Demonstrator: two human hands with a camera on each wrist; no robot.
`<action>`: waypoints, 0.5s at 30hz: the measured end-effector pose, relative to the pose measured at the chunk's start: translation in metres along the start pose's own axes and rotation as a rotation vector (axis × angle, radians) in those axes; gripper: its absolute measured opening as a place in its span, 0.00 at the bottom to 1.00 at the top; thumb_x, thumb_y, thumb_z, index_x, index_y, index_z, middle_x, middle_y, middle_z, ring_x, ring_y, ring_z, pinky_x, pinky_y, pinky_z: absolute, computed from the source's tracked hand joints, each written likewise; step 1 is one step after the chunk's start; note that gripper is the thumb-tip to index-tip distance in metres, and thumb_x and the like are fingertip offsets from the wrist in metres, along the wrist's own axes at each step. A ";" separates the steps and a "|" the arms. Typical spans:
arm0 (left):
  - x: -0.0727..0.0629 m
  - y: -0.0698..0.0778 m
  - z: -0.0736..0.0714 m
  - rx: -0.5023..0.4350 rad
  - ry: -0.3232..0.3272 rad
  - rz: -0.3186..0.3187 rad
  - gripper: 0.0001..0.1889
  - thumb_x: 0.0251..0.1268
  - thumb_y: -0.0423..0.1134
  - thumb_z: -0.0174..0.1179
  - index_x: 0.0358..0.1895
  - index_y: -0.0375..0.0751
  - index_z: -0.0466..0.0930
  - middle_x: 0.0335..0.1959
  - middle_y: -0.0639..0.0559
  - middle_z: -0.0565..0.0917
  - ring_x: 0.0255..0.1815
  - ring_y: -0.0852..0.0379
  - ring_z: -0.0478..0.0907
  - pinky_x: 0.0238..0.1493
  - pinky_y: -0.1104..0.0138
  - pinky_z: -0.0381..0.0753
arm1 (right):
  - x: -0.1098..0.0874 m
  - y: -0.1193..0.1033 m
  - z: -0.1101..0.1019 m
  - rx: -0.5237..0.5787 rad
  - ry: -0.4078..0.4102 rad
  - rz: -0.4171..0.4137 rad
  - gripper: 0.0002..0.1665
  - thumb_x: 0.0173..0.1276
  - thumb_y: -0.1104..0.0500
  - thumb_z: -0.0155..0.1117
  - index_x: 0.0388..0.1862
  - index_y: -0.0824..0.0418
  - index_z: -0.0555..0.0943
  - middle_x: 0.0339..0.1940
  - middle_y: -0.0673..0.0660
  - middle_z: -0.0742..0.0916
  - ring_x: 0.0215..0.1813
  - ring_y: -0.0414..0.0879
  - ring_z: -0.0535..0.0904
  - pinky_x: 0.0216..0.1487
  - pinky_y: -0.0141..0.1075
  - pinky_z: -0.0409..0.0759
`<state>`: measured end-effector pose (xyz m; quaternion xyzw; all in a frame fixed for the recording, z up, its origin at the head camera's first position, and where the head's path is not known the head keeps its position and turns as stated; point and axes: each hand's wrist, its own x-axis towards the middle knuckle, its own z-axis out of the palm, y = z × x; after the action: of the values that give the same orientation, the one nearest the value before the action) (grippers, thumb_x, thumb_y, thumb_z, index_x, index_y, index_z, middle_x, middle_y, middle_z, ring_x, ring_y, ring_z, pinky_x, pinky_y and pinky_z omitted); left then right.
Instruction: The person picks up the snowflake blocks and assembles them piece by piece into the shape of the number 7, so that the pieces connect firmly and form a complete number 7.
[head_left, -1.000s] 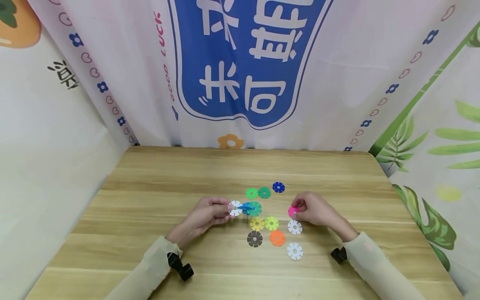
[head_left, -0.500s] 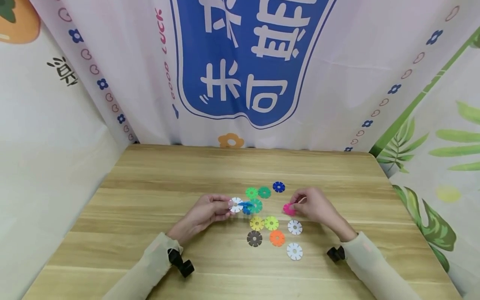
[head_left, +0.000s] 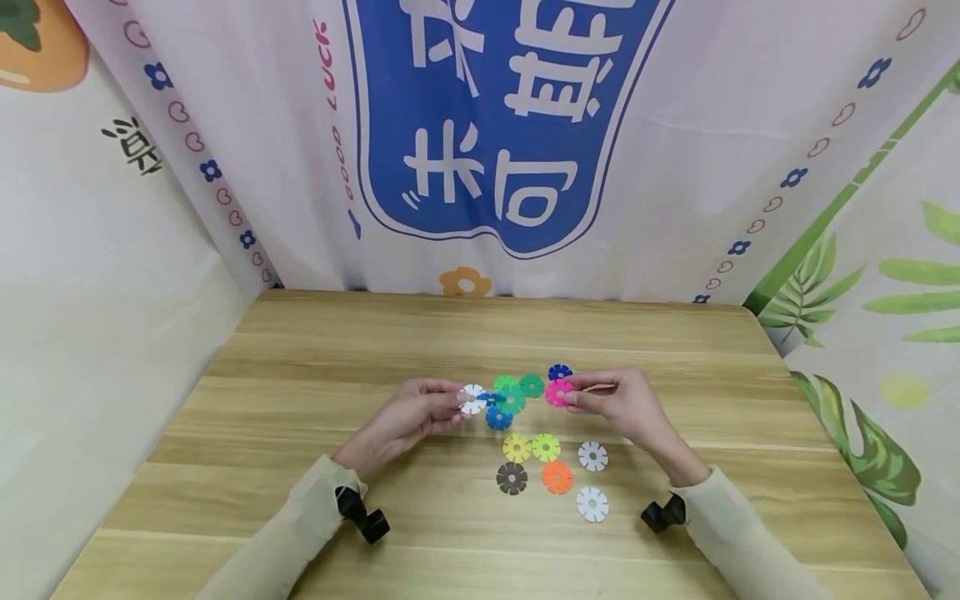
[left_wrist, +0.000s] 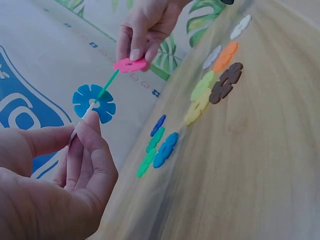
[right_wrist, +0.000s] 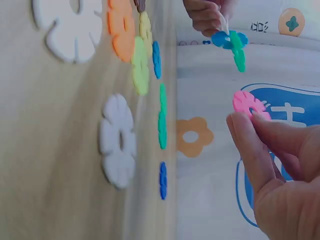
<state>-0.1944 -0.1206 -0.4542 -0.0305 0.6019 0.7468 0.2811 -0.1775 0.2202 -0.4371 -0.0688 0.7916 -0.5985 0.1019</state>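
The left hand (head_left: 412, 417) pinched three joined discs (left_wrist: 106, 106), the right hand (head_left: 626, 408) one pink disc (head_left: 553, 397), and ten more discs (head_left: 557, 487) lay on the table (head_left: 375, 342).

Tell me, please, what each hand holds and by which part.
Left hand: a white disc, pinched at its outer edge, with a blue disc and green disc joined beyond it. Right hand: a pink disc, pinched at its outer edge.

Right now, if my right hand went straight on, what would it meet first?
Probably the green disc on the joined piece in your left hand; the pink disc your right hand pinches would lead. Depth is hard to judge, so it might narrowly miss.
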 end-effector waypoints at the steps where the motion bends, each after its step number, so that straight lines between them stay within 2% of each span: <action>1: 0.000 0.001 0.000 0.001 0.001 -0.001 0.08 0.73 0.28 0.63 0.51 0.31 0.80 0.40 0.47 0.88 0.38 0.56 0.90 0.44 0.70 0.93 | 0.000 0.001 0.001 0.033 0.002 0.004 0.19 0.67 0.67 0.74 0.56 0.71 0.86 0.51 0.69 0.92 0.49 0.63 0.92 0.56 0.53 0.91; 4: 0.001 0.002 0.001 0.004 0.001 -0.008 0.10 0.73 0.28 0.63 0.52 0.31 0.80 0.39 0.47 0.88 0.38 0.55 0.90 0.45 0.69 0.94 | 0.001 0.005 0.006 0.101 -0.006 0.000 0.17 0.67 0.66 0.75 0.53 0.71 0.87 0.49 0.68 0.92 0.51 0.66 0.91 0.57 0.55 0.90; 8: 0.003 0.002 0.002 0.003 -0.004 -0.021 0.12 0.73 0.29 0.63 0.55 0.30 0.79 0.38 0.46 0.89 0.38 0.56 0.90 0.45 0.70 0.94 | 0.001 0.009 0.011 0.140 -0.020 -0.018 0.16 0.67 0.66 0.75 0.52 0.71 0.87 0.50 0.68 0.92 0.52 0.67 0.90 0.57 0.56 0.90; 15: 0.006 0.001 0.005 -0.007 0.012 -0.012 0.10 0.73 0.27 0.62 0.53 0.30 0.79 0.39 0.47 0.89 0.38 0.55 0.91 0.41 0.71 0.93 | 0.001 0.008 0.017 0.153 -0.015 -0.063 0.16 0.67 0.65 0.75 0.52 0.71 0.87 0.49 0.68 0.92 0.51 0.68 0.90 0.57 0.56 0.90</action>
<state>-0.1989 -0.1137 -0.4543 -0.0398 0.6007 0.7470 0.2820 -0.1746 0.2062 -0.4495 -0.0901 0.7402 -0.6597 0.0939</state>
